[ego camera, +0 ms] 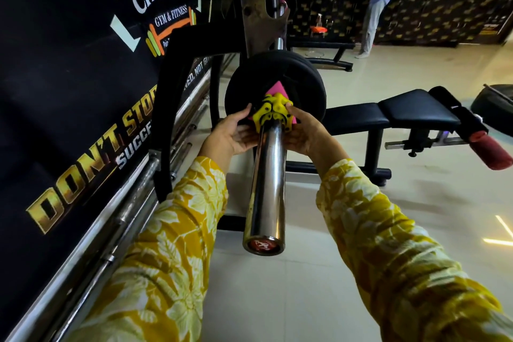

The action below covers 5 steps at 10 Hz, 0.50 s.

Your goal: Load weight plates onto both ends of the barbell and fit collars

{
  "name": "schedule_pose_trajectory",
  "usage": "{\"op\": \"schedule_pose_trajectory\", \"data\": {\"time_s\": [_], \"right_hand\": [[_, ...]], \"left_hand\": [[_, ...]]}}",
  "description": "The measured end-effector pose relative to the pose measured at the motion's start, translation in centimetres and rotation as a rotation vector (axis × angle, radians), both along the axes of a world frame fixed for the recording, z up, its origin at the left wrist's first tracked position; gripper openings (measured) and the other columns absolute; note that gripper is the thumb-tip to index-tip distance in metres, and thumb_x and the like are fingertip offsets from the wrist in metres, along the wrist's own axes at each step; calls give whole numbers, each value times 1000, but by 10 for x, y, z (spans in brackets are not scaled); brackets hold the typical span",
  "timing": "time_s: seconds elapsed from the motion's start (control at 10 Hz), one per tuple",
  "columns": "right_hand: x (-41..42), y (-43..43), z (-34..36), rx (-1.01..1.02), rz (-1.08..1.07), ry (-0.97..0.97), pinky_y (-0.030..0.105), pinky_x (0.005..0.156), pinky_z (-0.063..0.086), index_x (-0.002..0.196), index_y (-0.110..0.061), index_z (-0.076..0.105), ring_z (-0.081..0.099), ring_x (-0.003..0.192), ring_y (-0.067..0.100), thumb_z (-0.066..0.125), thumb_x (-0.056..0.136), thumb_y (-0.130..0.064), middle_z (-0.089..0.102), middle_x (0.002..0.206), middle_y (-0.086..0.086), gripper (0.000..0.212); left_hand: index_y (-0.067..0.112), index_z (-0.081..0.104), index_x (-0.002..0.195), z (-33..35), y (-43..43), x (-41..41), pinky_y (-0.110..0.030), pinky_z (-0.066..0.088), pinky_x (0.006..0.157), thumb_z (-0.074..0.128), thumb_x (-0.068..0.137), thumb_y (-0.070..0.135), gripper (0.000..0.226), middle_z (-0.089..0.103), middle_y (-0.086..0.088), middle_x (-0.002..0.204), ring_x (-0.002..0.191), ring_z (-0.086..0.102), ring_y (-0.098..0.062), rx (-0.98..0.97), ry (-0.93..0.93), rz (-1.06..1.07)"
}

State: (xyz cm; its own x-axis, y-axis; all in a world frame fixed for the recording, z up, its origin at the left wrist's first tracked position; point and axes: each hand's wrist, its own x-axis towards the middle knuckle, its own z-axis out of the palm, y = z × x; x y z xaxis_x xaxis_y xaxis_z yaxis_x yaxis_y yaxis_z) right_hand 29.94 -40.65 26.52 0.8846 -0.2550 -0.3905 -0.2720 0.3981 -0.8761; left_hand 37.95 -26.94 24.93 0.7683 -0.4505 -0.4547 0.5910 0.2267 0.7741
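The chrome barbell sleeve [266,183] points toward me, its red end cap nearest the camera. Black weight plates [299,78] sit on it against the rack upright. A yellow collar [274,112] with a pink part behind it sits on the sleeve right at the outer plate. My left hand [233,133] holds the collar's left side, and my right hand [304,130] holds its right side, with the fingers of both curled round it.
A black banner wall [69,91] with several spare bars leaning along it runs down the left. A black bench [388,114] stands right of the plates, with a red roller pad [491,154]. Another person [380,0] stands at the back. Another plate lies at the right edge [497,105].
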Motion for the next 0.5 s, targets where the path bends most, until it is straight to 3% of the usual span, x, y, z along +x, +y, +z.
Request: {"op": "schedule_pose_trajectory", "data": {"time_s": [0.1,0.2,0.3,0.4,0.5], "right_hand": [[2,5,1,-44,-39,-5,28,47,55,112,3,52,65,56,21,56,88,-41,62,89,14,50],[-4,21,-13,-364,-228,-127,39,84,52,121,-3,54,62,93,27,53,88,-46,61,117,17,55],[-33,41,-31,-805,-221,-352,38,116,16,141,-15,34,26,139,20,40,97,-39,32,150,7,50],[-73,58,-35,-958,-269,-455,36,118,3,143,-18,29,8,143,11,34,99,-32,21,154,-1,46],[-109,77,-36,-914,-334,-515,41,119,7,142,-17,33,9,142,6,32,100,-32,24,153,-3,45]], "left_hand": [[3,57,89,6,-2,-6,-31,52,61,59,89,38,35,60,-9,87,75,59,-21,152,-152,43],[-2,58,116,5,-5,-15,-29,48,81,57,93,23,35,63,-12,108,100,59,-23,316,-653,296],[1,50,130,-4,4,-36,-30,32,107,47,96,22,40,52,-15,135,129,44,-24,556,-1275,331],[2,43,136,-14,24,-68,-37,22,114,41,96,24,45,41,-16,143,138,30,-24,628,-1561,286],[4,39,139,-16,45,-93,-39,16,117,38,98,24,46,37,-13,147,140,25,-20,592,-1588,316]]}}
